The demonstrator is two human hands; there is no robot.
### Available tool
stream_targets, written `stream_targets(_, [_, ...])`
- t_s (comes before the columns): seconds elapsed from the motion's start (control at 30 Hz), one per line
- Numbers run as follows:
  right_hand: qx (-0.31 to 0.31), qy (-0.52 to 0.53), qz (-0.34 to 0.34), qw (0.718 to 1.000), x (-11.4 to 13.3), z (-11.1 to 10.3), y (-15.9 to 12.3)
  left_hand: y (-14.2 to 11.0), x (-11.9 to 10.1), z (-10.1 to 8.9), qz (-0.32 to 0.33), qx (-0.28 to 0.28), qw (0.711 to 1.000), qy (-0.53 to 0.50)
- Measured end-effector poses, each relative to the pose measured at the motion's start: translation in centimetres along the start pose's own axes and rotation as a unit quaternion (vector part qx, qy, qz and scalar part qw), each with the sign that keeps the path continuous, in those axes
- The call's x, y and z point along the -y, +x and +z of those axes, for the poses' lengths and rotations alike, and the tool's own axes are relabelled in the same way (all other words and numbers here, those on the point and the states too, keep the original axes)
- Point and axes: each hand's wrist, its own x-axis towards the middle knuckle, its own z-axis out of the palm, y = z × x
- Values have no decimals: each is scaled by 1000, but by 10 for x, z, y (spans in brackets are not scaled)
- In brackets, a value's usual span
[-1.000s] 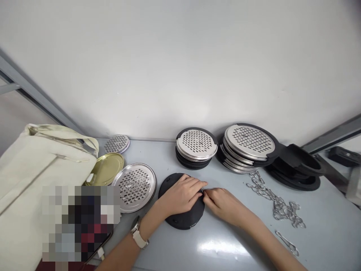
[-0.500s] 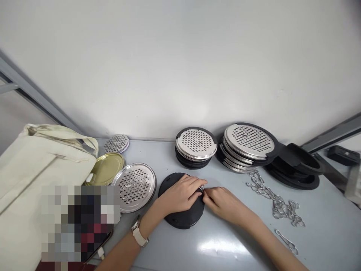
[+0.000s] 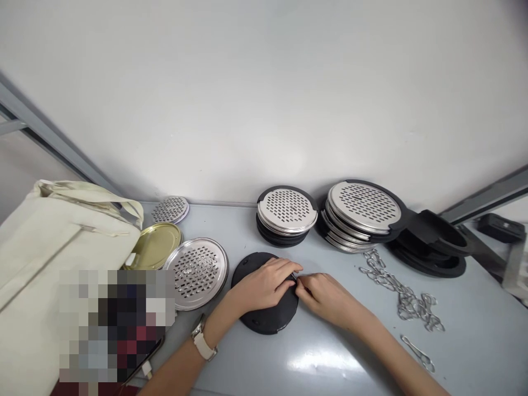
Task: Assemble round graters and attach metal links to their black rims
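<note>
A black round plate (image 3: 272, 319) lies flat on the grey table in front of me. Across its top rests my left hand (image 3: 266, 283), its fingers and thumb bent over the right part of the plate and pressing on it. My right hand (image 3: 324, 297) is closed at the plate's right edge, pinching a thin wire clip (image 3: 294, 276). Only a sliver of the clip shows between the two hands; its rest is hidden by the fingers. Right of my right hand lie several loose wire clips (image 3: 412, 302), pear-shaped, plus a single one (image 3: 418, 353) nearer me.
Stacks of perforated metal grater discs in black holders (image 3: 287, 210) (image 3: 365, 206) stand along the wall. Black bowl-like parts (image 3: 437, 264) sit at right. Left are a grater disc (image 3: 198, 275), a gold lid (image 3: 154, 247), a small grater disc (image 3: 170, 210) and a cream bag (image 3: 53, 236).
Both hands stay almost in place at the plate's right edge. Between the fingers the visible bit of wire has shifted slightly, showing more half a second ago than now.
</note>
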Motion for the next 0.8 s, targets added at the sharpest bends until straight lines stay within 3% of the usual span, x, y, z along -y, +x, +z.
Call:
stream_targets(0.33, [19, 28, -12, 999, 0, 2, 0, -1, 2, 1, -1, 1, 1000, 7])
stream_targets(0.8, [37, 96, 8, 995, -11, -2, 0, 1, -1, 0, 22, -7, 993, 116])
